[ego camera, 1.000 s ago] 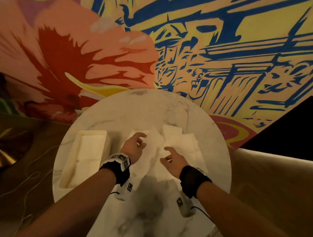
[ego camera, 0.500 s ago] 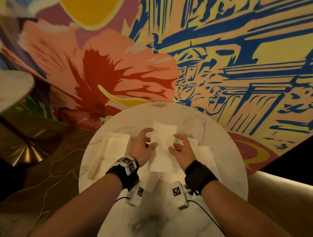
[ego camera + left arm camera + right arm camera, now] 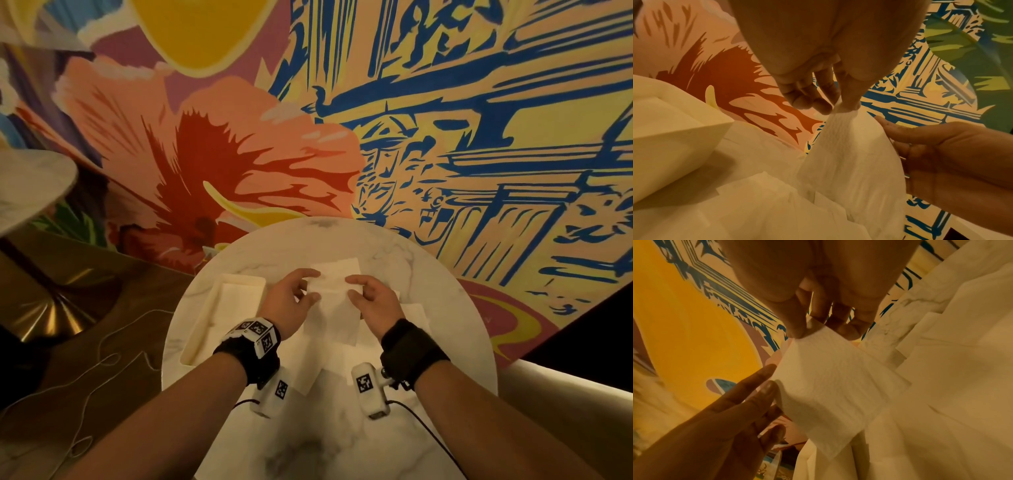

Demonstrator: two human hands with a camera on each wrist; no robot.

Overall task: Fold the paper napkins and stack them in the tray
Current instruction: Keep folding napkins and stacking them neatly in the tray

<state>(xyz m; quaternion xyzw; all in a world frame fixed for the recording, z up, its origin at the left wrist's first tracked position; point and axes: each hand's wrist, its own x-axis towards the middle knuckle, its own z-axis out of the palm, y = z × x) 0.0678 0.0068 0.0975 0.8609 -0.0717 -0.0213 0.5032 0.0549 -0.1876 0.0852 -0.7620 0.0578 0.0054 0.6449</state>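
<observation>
Marble, round and pale, the bench [image 3: 342,240] stands against a loud painted mural [image 3: 239,154] of a red flower and blue columns. Just above it, between the two hands, hangs the paper napkin [image 3: 334,287] now being folded. The left hand [image 3: 291,301] pinches one upper corner between thumb and curled fingers [image 3: 809,100]; the right hand [image 3: 375,305] pinches the opposite corner the same way, its fingers [image 3: 797,321] closed on the sheet's edge. Below the fingers the napkin sags toward the loose napkins [image 3: 411,315] still spread on the marble.

To fold it well, I would say both pinches should stay right at the corners and level with each other, so the edges meet square. Bring the held edge down onto the opposite edge, line up the corners before letting go, then run flat fingers along the crease. Thin paper like this probably tears or skews if pulled tight, so a light tension seems wiser.

Left of the left fingers sits the cream tray [image 3: 260,284], with folded napkins [image 3: 236,301] already lying in it; this one goes squarely on top of them.
</observation>
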